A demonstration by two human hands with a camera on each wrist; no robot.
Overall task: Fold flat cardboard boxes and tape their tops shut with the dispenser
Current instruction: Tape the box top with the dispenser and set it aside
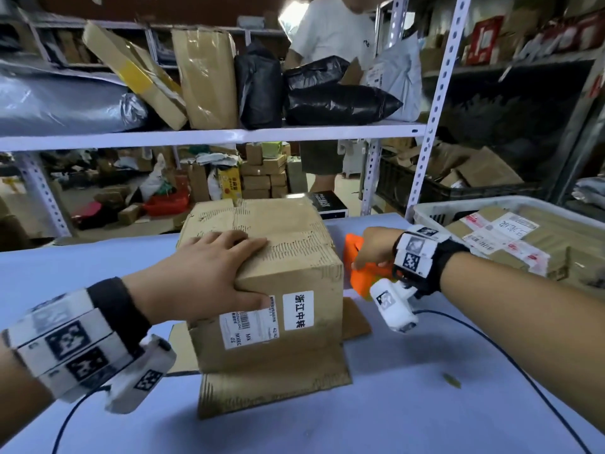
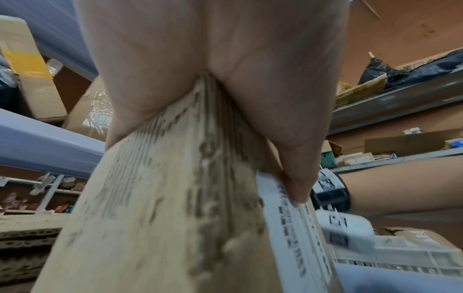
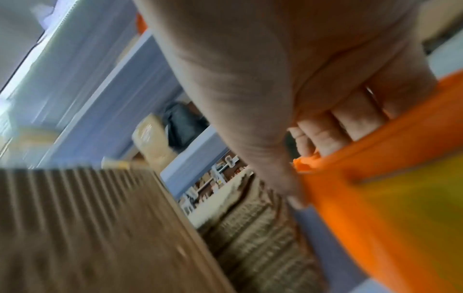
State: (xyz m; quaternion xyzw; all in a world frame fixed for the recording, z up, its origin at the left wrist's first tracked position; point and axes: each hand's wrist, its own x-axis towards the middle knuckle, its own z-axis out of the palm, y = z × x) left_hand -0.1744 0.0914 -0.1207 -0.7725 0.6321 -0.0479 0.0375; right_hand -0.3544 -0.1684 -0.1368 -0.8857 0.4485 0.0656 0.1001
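Note:
A worn brown cardboard box (image 1: 294, 257) with white labels stands upright on the blue table (image 1: 442, 414), its lower flaps (image 1: 271, 388) splayed out flat around it. My left hand (image 1: 222, 267) presses on its near left top corner, fingers flat on the top and thumb down the front by a label. The left wrist view shows the palm (image 2: 213, 69) straddling the box's edge (image 2: 162, 208). My right hand (image 1: 373, 247) grips the orange tape dispenser (image 1: 366, 273) just right of the box, near its top edge. In the blurred right wrist view, fingers (image 3: 350, 119) curl round the dispenser (image 3: 388, 188).
A white crate (image 1: 425, 211) full of labelled parcels stands at the right. Behind the table, a metal shelf (image 1: 212, 137) carries cartons and black bags. A person in a white shirt (image 1: 334, 34) stands beyond it. Black cables (image 1: 491, 348) trail across the table.

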